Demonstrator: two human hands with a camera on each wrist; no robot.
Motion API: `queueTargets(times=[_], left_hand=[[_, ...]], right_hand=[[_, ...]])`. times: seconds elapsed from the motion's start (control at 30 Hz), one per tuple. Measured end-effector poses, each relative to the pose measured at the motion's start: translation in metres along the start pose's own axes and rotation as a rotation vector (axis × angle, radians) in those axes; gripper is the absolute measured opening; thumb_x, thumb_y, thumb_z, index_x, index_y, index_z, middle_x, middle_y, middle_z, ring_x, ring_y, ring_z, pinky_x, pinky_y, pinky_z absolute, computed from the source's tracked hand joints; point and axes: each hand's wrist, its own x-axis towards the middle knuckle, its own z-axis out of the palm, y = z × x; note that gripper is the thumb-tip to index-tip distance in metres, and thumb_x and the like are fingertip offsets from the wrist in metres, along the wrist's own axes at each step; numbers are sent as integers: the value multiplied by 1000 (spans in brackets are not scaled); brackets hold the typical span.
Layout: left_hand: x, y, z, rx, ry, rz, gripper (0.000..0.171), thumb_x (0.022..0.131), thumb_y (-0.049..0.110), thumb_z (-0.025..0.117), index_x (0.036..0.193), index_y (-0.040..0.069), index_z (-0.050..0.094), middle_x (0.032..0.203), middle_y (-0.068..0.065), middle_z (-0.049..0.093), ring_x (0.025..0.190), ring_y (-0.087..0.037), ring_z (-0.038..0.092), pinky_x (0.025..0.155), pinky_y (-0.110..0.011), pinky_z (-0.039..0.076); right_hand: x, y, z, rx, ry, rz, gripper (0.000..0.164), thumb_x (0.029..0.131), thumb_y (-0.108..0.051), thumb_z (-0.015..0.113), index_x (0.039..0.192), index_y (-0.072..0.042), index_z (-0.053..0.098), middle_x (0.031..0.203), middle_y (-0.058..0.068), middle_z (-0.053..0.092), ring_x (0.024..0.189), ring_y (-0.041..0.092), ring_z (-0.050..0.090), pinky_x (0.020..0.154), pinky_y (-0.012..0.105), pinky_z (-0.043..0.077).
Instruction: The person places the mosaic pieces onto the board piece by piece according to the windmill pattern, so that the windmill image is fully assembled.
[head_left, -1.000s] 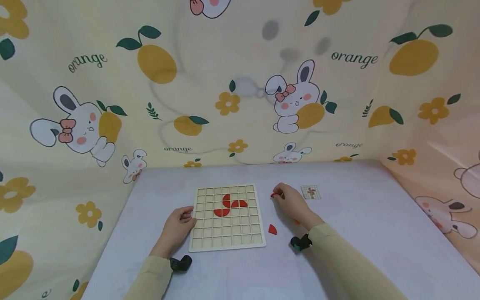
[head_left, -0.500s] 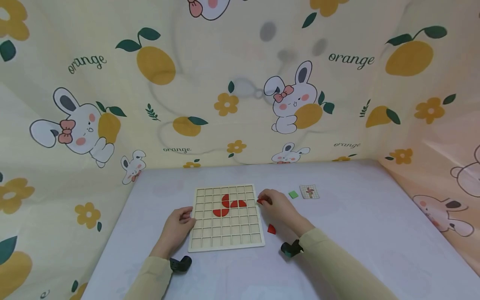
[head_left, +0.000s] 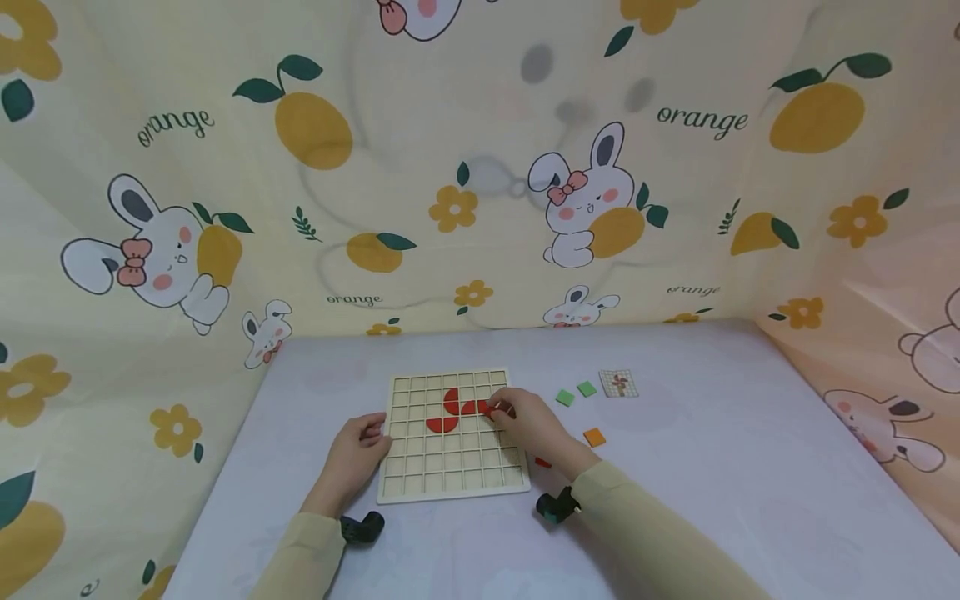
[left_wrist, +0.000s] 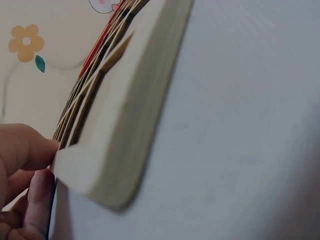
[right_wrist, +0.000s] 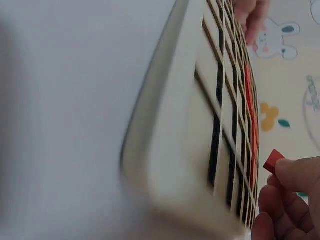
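Observation:
A pale grid board (head_left: 420,483) lies on the table with red quarter-circle tiles (head_left: 442,425) set in several of its squares near the middle. At its left rim, my left hand (head_left: 356,446) holds the edge between thumb and fingers, as the left wrist view shows close up. Over the right part of the board, my right hand (head_left: 528,425) pinches a small red tile (right_wrist: 273,161) between thumb and fingertip. In the head view that tile is close beside the right-hand red tiles, partly covered by the fingers.
Right of the board lie two green square tiles (head_left: 565,397), an orange square tile (head_left: 595,437) and a red tile (head_left: 543,462) half hidden by the right wrist. A small card with a printed grid pattern (head_left: 618,383) lies farther back. A patterned cloth (head_left: 420,192) hangs behind the table.
My right hand has moved left with the red tile, from beside the card to over the board, uncovering the green and orange tiles. The left hand has stayed at the rim.

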Motion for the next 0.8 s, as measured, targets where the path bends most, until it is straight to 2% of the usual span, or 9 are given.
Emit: queueTargets(times=[0.17, 0.3, 0.6, 0.8], left_hand=[[-1, 1, 0, -1, 1, -4, 50, 89, 15, 65, 136, 9, 51, 119, -9, 51, 107, -22, 50, 93, -39, 47], [-2, 2, -1, 2, 4, -2, 50, 89, 14, 65, 136, 8, 50, 120, -9, 51, 107, -22, 50, 94, -39, 47], [2, 0, -1, 7, -3, 16, 50, 89, 14, 65, 137, 8, 50, 118, -9, 51, 106, -22, 49, 92, -38, 46], [1, 0, 0, 8, 1, 10, 50, 89, 14, 65, 137, 8, 50, 118, -9, 51, 105, -22, 49, 91, -37, 46]], right_hand=[[1, -9, 16, 21, -29, -42, 10, 95, -19, 62, 104, -19, 66, 90, -11, 60, 78, 12, 54, 66, 27, 49], [2, -14, 24, 2, -17, -55, 6, 95, -19, 63, 99, -17, 67, 86, -9, 60, 76, 11, 54, 65, 27, 48], [2, -19, 28, -43, 52, -73, 5, 95, -18, 62, 99, -16, 65, 79, -9, 58, 70, 12, 53, 61, 26, 47], [3, -19, 30, -29, 49, -58, 6, 93, -22, 65, 94, -16, 66, 78, -9, 58, 70, 12, 53, 60, 27, 47]])
